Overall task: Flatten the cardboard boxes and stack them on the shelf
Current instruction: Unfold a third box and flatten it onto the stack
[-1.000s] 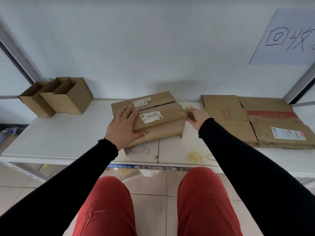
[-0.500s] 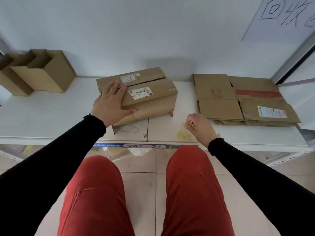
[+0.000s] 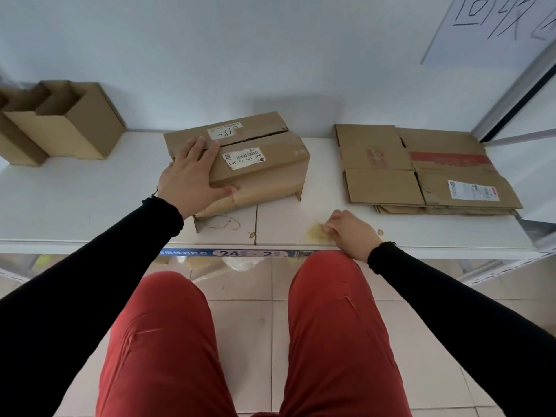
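A brown cardboard box (image 3: pixel 264 164) with white labels lies partly collapsed in the middle of the white shelf (image 3: pixel 75 200). My left hand (image 3: pixel 189 176) presses flat on its left top with fingers spread. My right hand (image 3: pixel 350 233) rests near the shelf's front edge, fingers loosely curled and holding nothing, apart from the box. A stack of flattened boxes (image 3: pixel 421 170) lies on the shelf to the right.
Several upright open cardboard boxes (image 3: pixel 60 124) stand at the back left of the shelf. A white wall is behind, with a handwritten paper sign (image 3: pixel 496 25) at upper right. My red-trousered knees (image 3: pixel 331 296) are just below the shelf edge.
My right hand has left the box's right end and drawn back to the shelf's front edge. The left hand stays pressed on the box.
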`<state>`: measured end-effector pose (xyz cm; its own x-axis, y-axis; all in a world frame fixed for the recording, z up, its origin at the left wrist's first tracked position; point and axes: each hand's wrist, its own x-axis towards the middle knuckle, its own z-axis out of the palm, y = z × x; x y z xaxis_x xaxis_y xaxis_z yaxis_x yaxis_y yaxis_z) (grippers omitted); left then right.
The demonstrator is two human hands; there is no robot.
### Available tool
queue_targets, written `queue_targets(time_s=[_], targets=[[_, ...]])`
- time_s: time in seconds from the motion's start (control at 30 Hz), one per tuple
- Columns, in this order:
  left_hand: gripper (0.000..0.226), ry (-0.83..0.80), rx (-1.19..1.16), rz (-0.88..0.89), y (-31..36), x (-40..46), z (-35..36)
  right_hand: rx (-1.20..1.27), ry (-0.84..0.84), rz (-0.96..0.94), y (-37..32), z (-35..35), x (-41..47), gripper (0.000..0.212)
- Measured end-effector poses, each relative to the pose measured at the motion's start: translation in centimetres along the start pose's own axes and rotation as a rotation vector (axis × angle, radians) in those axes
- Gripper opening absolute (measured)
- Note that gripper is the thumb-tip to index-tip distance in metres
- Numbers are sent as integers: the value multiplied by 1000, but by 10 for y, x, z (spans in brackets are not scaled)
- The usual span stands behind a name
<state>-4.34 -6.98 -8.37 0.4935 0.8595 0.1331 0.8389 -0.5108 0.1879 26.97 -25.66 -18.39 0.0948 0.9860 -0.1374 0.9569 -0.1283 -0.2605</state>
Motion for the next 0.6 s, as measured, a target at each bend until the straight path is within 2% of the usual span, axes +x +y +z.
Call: queue_targets(time_s=[0.07, 0.13, 0.23, 0.3, 0.4, 0.53, 0.6], targets=[[103, 0, -3, 5, 0, 0, 1, 38, -60, 60, 2, -1, -1, 40], [103, 3, -7, 12, 0, 1, 1, 261, -100, 173, 4, -7, 2, 37], [104, -4, -10, 10, -3, 1, 1, 581, -65, 311, 6, -17, 6, 27], [104, -8, -10, 7, -4, 1, 1, 597, -74, 338, 5, -24, 9, 22], [104, -8, -21, 7, -4, 1, 1, 579, -101, 372, -1, -33, 15, 31], [103, -42, -53, 4, -4, -1, -5, 460, 108, 384, -10, -46, 31, 45], [99, -58, -112, -16, -2, -2, -10, 545, 217, 334, -24, -60, 44, 46]])
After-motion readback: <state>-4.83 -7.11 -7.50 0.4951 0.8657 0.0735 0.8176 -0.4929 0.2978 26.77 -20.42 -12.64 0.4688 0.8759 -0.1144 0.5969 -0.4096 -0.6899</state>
